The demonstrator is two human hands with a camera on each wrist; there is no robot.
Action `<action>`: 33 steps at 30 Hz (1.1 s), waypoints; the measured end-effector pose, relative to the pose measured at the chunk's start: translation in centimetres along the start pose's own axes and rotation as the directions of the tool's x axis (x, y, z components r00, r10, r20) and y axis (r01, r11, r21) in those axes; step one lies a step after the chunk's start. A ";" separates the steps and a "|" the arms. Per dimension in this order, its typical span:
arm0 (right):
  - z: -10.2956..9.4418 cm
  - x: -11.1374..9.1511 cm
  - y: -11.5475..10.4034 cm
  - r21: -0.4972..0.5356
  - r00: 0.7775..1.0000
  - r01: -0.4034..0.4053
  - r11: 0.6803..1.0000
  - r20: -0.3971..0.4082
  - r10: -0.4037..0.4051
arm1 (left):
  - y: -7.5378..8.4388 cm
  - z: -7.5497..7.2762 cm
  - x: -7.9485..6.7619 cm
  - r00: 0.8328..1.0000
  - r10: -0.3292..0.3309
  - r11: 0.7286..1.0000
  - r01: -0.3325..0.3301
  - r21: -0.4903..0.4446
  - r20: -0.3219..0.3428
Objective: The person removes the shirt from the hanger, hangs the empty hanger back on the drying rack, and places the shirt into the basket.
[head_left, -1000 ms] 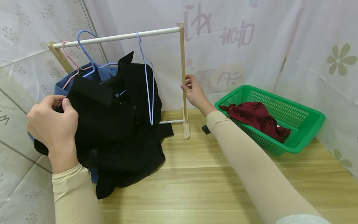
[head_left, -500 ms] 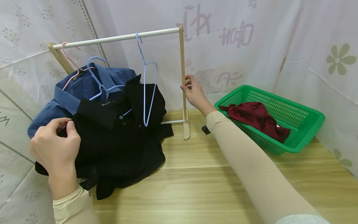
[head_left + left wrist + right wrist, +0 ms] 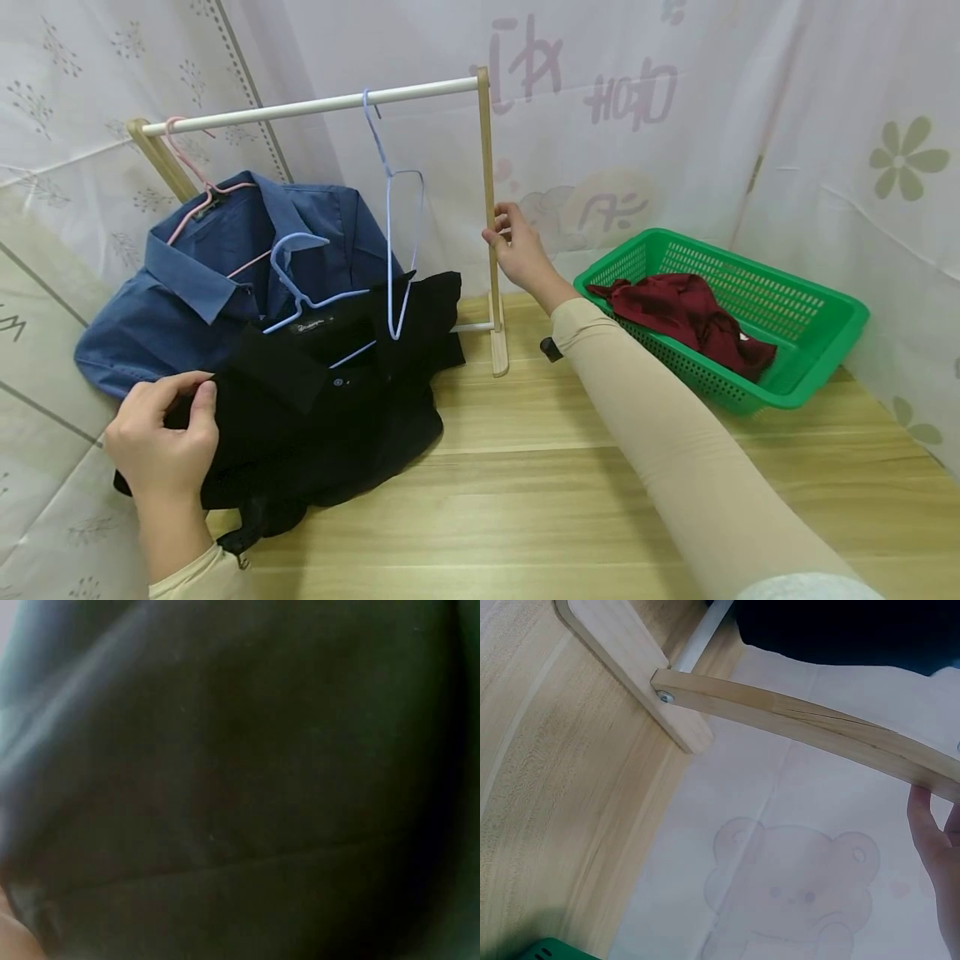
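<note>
Matte black shirt (image 3: 300,450), softly rumpled on smooth, curved blue hanger (image 3: 303,302). Pinched in left hand (image 3: 161,437), thumb near fingers: shirt cloth. Gripped in right hand (image 3: 525,257): slim wooden post (image 3: 487,158).

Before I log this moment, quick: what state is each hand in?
Left hand: closed, pinching the black shirt.
Right hand: closed, holding the wooden post.
</note>
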State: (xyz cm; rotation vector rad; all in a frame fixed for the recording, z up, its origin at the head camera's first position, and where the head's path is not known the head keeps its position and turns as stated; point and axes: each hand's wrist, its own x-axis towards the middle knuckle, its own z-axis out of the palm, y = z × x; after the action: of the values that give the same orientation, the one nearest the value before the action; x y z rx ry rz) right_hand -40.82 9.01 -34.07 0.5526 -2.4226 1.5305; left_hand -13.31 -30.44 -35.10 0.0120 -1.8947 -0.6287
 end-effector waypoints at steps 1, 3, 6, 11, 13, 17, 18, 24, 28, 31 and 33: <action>0.0 0.0 0.0 -0.002 1.000 -0.001 1.000 -0.001 0.001 | -0.2 -0.1 -0.2 1.000 0.025 0.999 -0.025 -0.039 -0.005; 0.1 0.0 -0.1 0.000 1.000 -0.005 1.000 0.001 0.005 | -0.3 -0.3 -0.4 0.997 0.072 0.991 -0.072 -0.114 -0.005; 0.2 -0.1 -0.2 0.008 1.000 -0.017 1.000 0.007 0.017 | 0.0 -0.4 -0.7 0.991 0.132 0.970 -0.128 -0.206 0.008; 0.2 -0.2 -0.3 0.007 1.000 -0.022 1.000 0.009 0.022 | 0.8 -0.6 -1.1 0.973 0.222 0.928 -0.192 -0.320 0.061; 0.2 -0.2 -0.3 0.004 1.000 -0.019 1.000 0.007 0.019 | 1.0 -0.6 -1.2 0.967 0.246 0.915 -0.206 -0.347 0.073; 0.1 -0.2 -0.2 0.002 1.000 -0.014 1.000 0.002 0.014 | 1.3 -0.5 -1.3 0.961 0.268 0.895 -0.219 -0.388 0.074; 0.1 -0.2 -0.2 0.002 1.000 -0.012 1.000 0.000 0.012 | 1.4 -0.5 -1.3 0.959 0.273 0.887 -0.223 -0.405 0.069; 0.1 -0.2 -0.1 0.015 1.000 -0.006 1.000 -0.003 0.006 | 2.7 -1.0 -1.2 0.961 0.273 0.841 -0.219 -0.495 0.038; 0.0 -0.2 -0.1 0.011 1.000 -0.009 1.000 0.000 0.009 | 3.7 -1.4 -0.9 0.967 0.253 0.827 -0.201 -0.526 0.029; 0.0 -0.2 -0.1 0.008 1.000 -0.007 1.000 0.002 0.007 | 4.3 -1.5 -0.7 0.968 0.250 0.812 -0.197 -0.549 0.022; 0.1 -0.1 -0.1 0.007 1.000 -0.004 1.000 0.005 0.004 | 4.5 -1.5 -0.6 0.966 0.257 0.799 -0.202 -0.567 0.019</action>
State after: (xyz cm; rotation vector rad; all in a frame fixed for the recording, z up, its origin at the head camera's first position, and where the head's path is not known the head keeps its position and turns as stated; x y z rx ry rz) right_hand -40.66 8.90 -34.10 0.5541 -2.4234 1.5420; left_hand -10.53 -27.01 -33.29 -0.6341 -1.6971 -1.0094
